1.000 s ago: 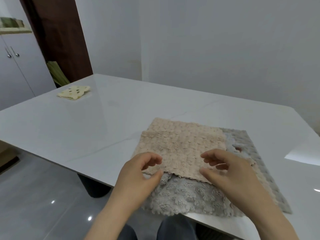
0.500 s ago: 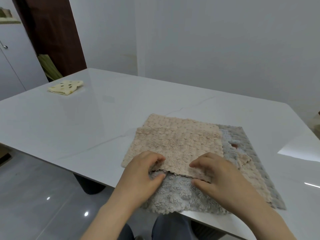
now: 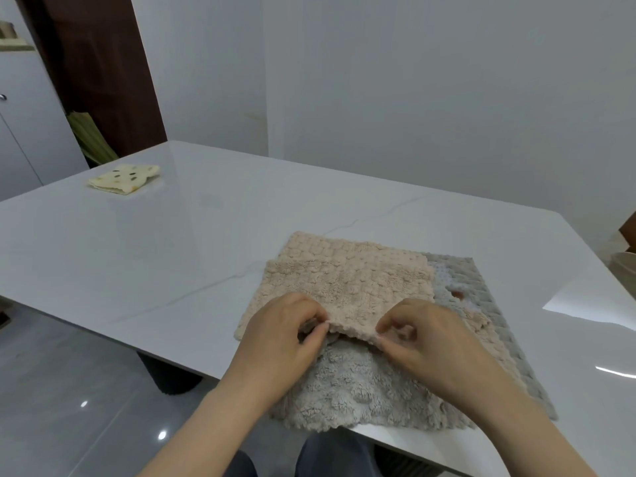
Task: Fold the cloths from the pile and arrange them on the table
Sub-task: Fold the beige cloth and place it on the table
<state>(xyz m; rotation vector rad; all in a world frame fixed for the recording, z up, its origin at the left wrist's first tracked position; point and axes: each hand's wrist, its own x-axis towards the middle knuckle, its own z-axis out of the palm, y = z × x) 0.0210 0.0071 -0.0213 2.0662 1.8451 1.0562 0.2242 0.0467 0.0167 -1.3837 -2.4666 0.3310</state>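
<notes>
Two hands, left hand (image 3: 278,339) and right hand (image 3: 423,342), hovering loose a second ago, now pinch the near edge of the beige cloth (image 3: 347,280) lying on the grey cloth (image 3: 361,390) at the desk (image 3: 172,253) front, so folding can likely begin

table (image 3: 144,256): glossy white stone look, faint veins
beige cloth (image 3: 347,280): fluffy, bubbled plush
grey cloth (image 3: 361,394): shaggy fleece
yellow cloth (image 3: 125,175): thin, matt
floor (image 3: 69,390): glossy tile
</notes>
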